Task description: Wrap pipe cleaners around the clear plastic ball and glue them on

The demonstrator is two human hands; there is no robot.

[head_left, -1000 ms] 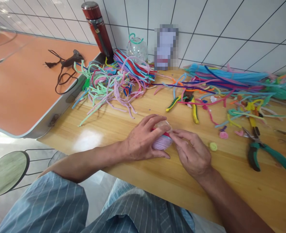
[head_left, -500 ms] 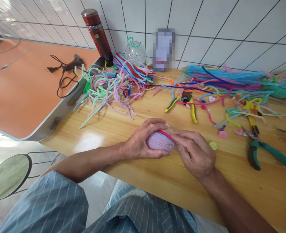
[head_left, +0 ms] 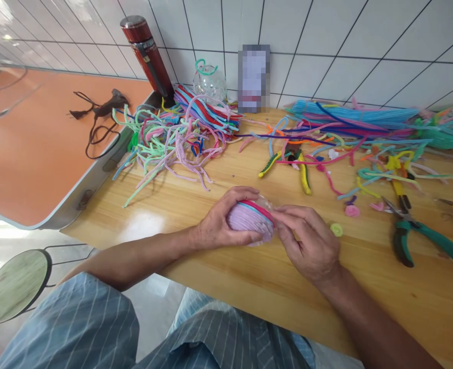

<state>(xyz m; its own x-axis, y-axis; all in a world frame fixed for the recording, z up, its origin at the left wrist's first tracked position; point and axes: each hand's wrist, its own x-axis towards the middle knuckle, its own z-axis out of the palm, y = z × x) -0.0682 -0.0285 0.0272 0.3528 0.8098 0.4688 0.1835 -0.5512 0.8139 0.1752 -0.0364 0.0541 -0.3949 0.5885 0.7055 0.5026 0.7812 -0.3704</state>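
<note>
My left hand (head_left: 224, 218) is wrapped around the ball (head_left: 247, 221), fingers over its top and thumb along its lower side, so it sits in my grasp just above the table (head_left: 211, 279). Lilac covers its near side; a red strand (head_left: 259, 209) and a blue one (head_left: 248, 206) run along the top. My right hand (head_left: 307, 238) is at the ball's right end, fingertips pinched together by the red strand's end. Near the wall stands a clear jar (head_left: 214, 87), a green strand (head_left: 207, 70) curled at its mouth; beside it a capped flask (head_left: 147, 59), contents hidden.
</note>
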